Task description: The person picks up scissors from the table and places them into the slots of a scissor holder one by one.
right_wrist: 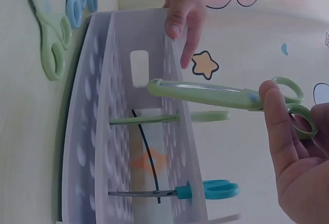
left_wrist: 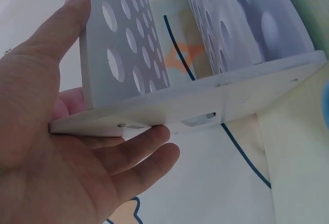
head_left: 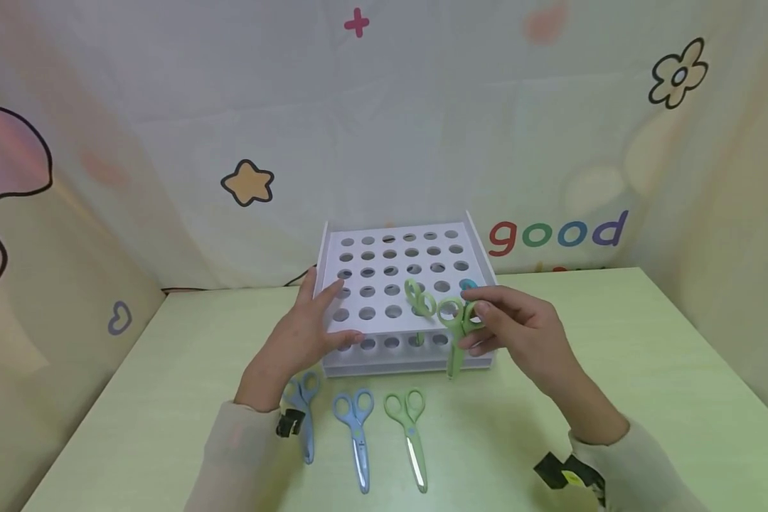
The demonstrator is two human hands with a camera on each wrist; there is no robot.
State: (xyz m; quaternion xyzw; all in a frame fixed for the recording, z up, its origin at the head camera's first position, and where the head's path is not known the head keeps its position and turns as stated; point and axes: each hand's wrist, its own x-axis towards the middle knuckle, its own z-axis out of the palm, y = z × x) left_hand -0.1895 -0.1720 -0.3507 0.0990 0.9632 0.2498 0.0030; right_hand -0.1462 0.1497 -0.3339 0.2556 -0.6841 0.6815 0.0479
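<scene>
My left hand (head_left: 297, 334) grips the left side of a white rack (head_left: 358, 328) with rows of round holes. In the left wrist view, its thumb lies at the top board's edge and its other fingers against the outside of the side panel. My right hand (head_left: 537, 338) holds green scissors (head_left: 455, 345) by the handles, blades downward, in front of the rack's right part. A second pair of green scissors (right_wrist: 211, 116) stands in a hole, blades through the upper board. Teal scissors (right_wrist: 221, 189) stand in another hole, partly behind my right fingers in the head view.
On the table before the rack lie blue scissors (head_left: 360, 444), another blue pair (head_left: 306, 419) partly behind my left wrist, and green scissors (head_left: 412, 437). A patterned curtain (head_left: 409, 142) hangs close behind the rack.
</scene>
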